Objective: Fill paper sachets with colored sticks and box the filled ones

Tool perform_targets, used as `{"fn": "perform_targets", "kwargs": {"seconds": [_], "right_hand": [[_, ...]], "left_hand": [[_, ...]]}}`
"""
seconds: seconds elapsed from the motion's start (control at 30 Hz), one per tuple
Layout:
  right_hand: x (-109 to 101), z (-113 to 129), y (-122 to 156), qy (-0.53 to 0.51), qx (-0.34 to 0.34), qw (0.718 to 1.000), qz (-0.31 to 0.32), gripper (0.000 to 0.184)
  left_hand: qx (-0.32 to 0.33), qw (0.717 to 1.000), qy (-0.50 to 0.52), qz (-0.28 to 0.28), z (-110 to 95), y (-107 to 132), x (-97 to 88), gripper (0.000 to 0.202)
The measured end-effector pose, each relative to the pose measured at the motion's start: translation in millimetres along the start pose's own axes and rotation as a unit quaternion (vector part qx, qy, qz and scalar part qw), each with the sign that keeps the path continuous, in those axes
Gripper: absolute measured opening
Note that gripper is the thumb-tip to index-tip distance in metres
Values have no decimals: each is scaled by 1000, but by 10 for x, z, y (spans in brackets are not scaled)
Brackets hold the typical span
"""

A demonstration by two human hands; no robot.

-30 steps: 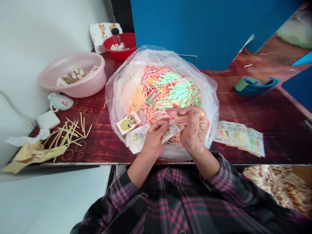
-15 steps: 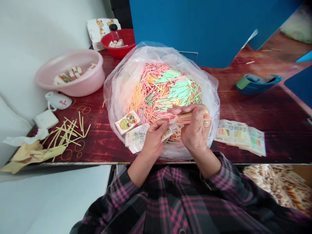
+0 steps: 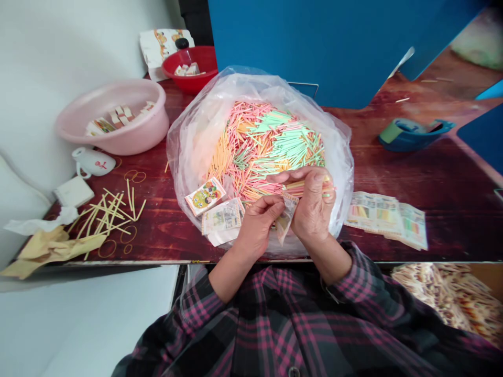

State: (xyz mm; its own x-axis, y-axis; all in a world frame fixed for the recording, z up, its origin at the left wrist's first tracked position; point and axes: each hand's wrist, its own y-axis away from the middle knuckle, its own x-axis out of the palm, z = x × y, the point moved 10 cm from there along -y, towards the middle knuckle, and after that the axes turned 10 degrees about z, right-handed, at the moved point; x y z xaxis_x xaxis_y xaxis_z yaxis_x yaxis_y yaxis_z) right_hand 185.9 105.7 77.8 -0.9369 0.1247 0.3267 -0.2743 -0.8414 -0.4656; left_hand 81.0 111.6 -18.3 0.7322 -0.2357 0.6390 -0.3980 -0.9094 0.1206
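Now left hand [image 3: 256,224] nearer right hand [image 3: 313,212], printed packet [image 3: 288,214] turned steeper.

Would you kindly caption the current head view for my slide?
Left hand pinching a printed packet, right hand holding coloured sticks above a plastic bag.

We've got the plastic bag [image 3: 188,125] mid-worktop [image 3: 396,173], stick pile [image 3: 267,149] inside. Over its front part: left hand [image 3: 257,222] with a sachet [image 3: 287,215], right hand [image 3: 313,209] with a stick bundle [image 3: 294,188]. Printed box [image 3: 205,197] on the bag's near-left edge, packet [image 3: 220,215] just before it. Far left, basin [image 3: 151,137] with small boxes [image 3: 122,116] in it; bowl [image 3: 198,84] behind, to its right. Mug [image 3: 95,163] before the basin, block [image 3: 74,191] before the mug, loose sticks [image 3: 112,209] right of that, crumpled paper [image 3: 51,251] nearer the front edge. Right of the bag we mark overlapping sachets [image 3: 379,213]; basket [image 3: 412,141] behind them.
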Motion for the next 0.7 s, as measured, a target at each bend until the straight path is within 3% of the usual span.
{"fn": "perform_targets", "kwargs": {"seconds": [0.53, 0.7], "right_hand": [[47, -33, -3, -33, 17, 999, -4, 28], [34, -58, 43, -6, 61, 998, -2, 29]], "left_hand": [[-47, 995, 85, 1, 78, -5, 58, 40], [-32, 997, 69, 1, 44, -29, 9, 38]]}}
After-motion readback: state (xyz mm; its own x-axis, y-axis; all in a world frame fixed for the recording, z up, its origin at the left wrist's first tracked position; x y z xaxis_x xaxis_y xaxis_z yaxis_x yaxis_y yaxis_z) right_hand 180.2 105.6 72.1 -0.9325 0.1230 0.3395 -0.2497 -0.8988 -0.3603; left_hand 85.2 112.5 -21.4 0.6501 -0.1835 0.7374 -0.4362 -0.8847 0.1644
